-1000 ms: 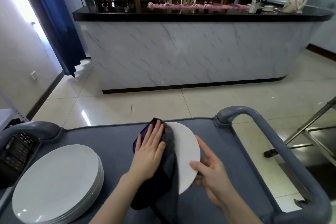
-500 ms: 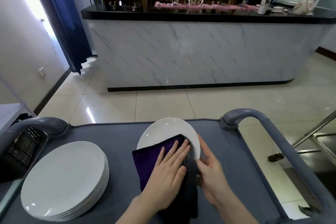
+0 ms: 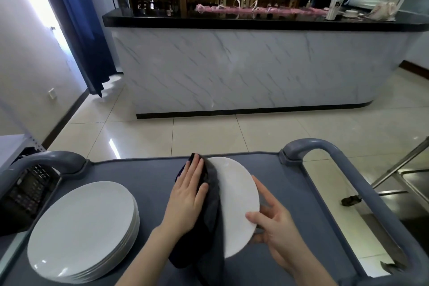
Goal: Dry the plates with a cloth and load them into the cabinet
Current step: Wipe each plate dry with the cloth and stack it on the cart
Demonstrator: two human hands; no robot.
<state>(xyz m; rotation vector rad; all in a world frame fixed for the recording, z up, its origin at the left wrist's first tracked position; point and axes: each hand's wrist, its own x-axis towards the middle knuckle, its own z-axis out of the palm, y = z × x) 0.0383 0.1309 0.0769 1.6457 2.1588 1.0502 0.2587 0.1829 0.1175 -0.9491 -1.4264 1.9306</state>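
Observation:
A white plate (image 3: 235,195) lies on the grey cart top (image 3: 151,174), its left half covered by a dark purple cloth (image 3: 212,211). My left hand (image 3: 189,195) presses flat on the cloth with straight fingers, over the plate's left side. My right hand (image 3: 275,227) holds the plate's right rim, thumb on top and fingers spread beside and under the edge. A stack of several white plates (image 3: 81,230) sits on the cart at the left.
The cart has raised grey handles at left (image 3: 44,162) and right (image 3: 343,174). A black basket (image 3: 25,195) hangs off the left side. A marble-fronted counter (image 3: 243,65) stands across the tiled floor. Metal frame legs (image 3: 399,169) are at the right.
My left hand slid the cloth from the plate's near middle up to its far left side, uncovering the right half. My right hand moved slightly down the right rim.

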